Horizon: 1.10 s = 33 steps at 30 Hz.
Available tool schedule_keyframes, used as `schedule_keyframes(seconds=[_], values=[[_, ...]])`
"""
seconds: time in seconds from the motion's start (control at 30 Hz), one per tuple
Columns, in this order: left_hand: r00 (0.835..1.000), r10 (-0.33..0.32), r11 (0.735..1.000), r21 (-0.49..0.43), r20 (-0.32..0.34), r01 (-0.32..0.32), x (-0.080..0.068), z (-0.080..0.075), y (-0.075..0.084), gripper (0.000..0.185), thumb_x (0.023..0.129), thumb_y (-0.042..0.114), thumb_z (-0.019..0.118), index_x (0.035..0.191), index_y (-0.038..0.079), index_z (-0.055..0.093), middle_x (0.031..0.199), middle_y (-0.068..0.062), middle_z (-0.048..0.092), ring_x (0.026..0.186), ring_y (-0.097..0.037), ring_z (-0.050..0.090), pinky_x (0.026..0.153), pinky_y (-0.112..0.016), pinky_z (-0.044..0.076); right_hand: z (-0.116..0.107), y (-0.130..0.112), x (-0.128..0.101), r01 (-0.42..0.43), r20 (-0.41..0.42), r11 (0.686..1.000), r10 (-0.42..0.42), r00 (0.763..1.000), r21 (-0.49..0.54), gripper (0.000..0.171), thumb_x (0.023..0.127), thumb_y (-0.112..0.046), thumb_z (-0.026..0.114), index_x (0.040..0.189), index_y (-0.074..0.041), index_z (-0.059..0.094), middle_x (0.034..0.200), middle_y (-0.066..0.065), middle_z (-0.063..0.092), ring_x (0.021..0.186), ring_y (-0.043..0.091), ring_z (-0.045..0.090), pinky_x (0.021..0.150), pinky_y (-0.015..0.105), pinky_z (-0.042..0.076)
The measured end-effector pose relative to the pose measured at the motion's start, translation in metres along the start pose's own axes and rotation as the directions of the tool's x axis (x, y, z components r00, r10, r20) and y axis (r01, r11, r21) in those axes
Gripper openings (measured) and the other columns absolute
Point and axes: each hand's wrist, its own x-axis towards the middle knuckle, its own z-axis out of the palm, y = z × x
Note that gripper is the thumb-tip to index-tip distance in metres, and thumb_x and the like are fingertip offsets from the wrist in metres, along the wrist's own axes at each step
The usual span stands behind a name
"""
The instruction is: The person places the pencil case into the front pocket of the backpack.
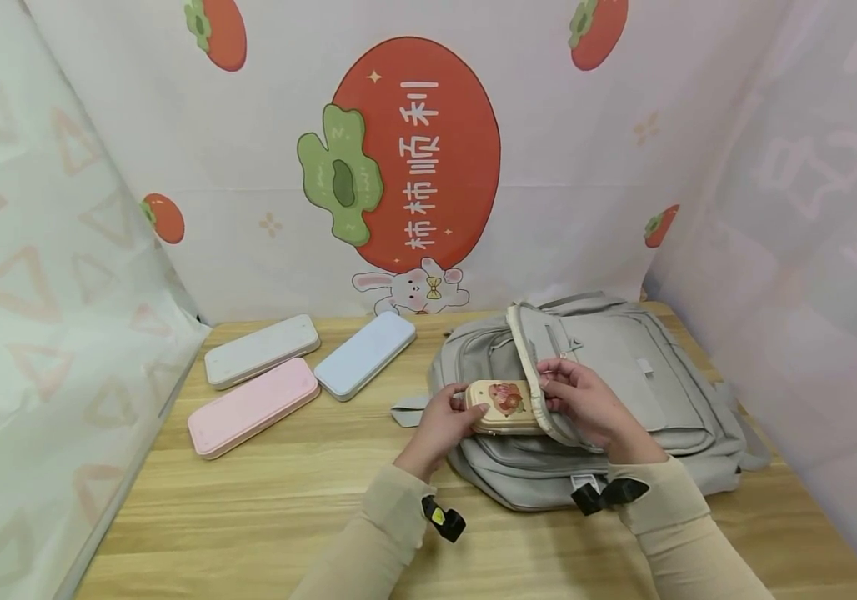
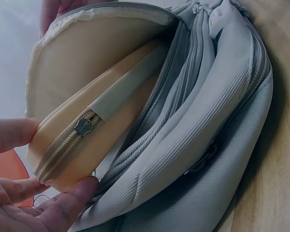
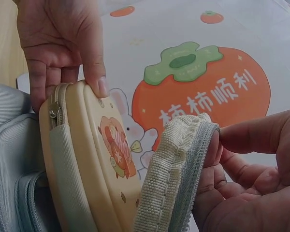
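Lying flat on the tabletop (image 1: 263, 517), the grey backpack (image 1: 623, 392) has its front pocket held agape, and your cream zip case (image 1: 502, 407) sits halfway in that mouth, still to go fully inside. Your left hand (image 1: 443, 421) grips the case's outer end; your right hand (image 1: 586, 400) pinches the pocket flap (image 3: 176, 169) open.

Head view looks forward and down from above the near edge of the light wooden table (image 1: 263, 508), taking in the whole scene. Both wrist views sit very close, facing across the grey fabric backpack (image 1: 616, 392). All three share the cream zippered case (image 1: 502, 407).
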Motion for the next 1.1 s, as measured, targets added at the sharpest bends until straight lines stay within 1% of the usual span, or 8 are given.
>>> schedule_keyframes(seconds=[0.2,0.3,0.47,0.6,0.87,1.1], values=[[1.000,-0.012,1.000,0.014,0.003,0.012,-0.001,0.005,0.000,0.053,0.097,0.007,0.072,0.144,-0.006,0.050,0.099,-0.012,0.057,0.080,-0.017,0.060,0.074,-0.033,0.061,-0.002,0.002,-0.001,-0.020,-0.009,0.999,0.020,1.000,0.026,0.022,0.106,0.003,0.047,0.127,0.010,0.047,0.099,-0.001,0.059,0.082,0.007,0.056,0.070,0.020,0.050],[1.000,0.000,1.000,0.031,0.006,0.000,-0.001,0.008,0.000,0.051,0.097,0.008,0.072,0.142,-0.005,0.052,0.098,-0.011,0.057,0.079,-0.016,0.059,0.071,-0.034,0.061,-0.003,0.002,-0.002,-0.022,-0.007,0.999,0.022,1.000,0.040,0.021,0.106,0.003,0.047,0.127,0.010,0.047,0.098,-0.001,0.059,0.082,0.007,0.056,0.070,0.020,0.051],[1.000,0.016,1.000,0.001,0.015,-0.016,0.000,0.012,-0.001,0.053,0.098,0.008,0.070,0.145,-0.007,0.049,0.100,-0.013,0.058,0.079,-0.017,0.060,0.074,-0.037,0.061,-0.002,0.001,-0.002,-0.012,0.009,0.999,0.011,1.000,0.046,0.021,0.106,0.003,0.048,0.126,0.010,0.048,0.098,-0.001,0.060,0.081,0.006,0.056,0.070,0.019,0.051],[1.000,0.016,1.000,-0.022,0.016,-0.015,0.002,0.014,0.000,0.053,0.100,0.009,0.068,0.147,-0.007,0.048,0.102,-0.014,0.059,0.080,-0.017,0.062,0.077,-0.038,0.062,-0.002,-0.001,-0.001,-0.011,0.014,0.999,0.010,1.000,0.052,0.020,0.106,0.003,0.047,0.125,0.009,0.049,0.099,-0.001,0.060,0.081,0.006,0.056,0.070,0.019,0.051],[0.999,0.016,1.000,0.017,0.030,-0.017,0.006,0.016,-0.001,0.049,0.100,0.008,0.067,0.145,-0.005,0.051,0.100,-0.012,0.059,0.078,-0.015,0.060,0.076,-0.037,0.061,-0.002,-0.001,-0.002,-0.017,0.016,0.998,0.016,1.000,0.054,0.021,0.106,0.003,0.047,0.126,0.009,0.048,0.100,0.000,0.060,0.083,0.007,0.057,0.071,0.020,0.051],[0.999,0.034,0.997,0.061,0.042,-0.037,0.009,0.019,-0.003,0.052,0.101,0.012,0.068,0.147,-0.004,0.051,0.101,-0.012,0.062,0.077,-0.015,0.062,0.074,-0.036,0.060,-0.003,0.001,-0.001,0.015,0.027,0.997,-0.017,1.000,0.070,0.019,0.107,0.003,0.046,0.125,0.010,0.048,0.099,0.001,0.060,0.082,0.008,0.058,0.070,0.021,0.051]])
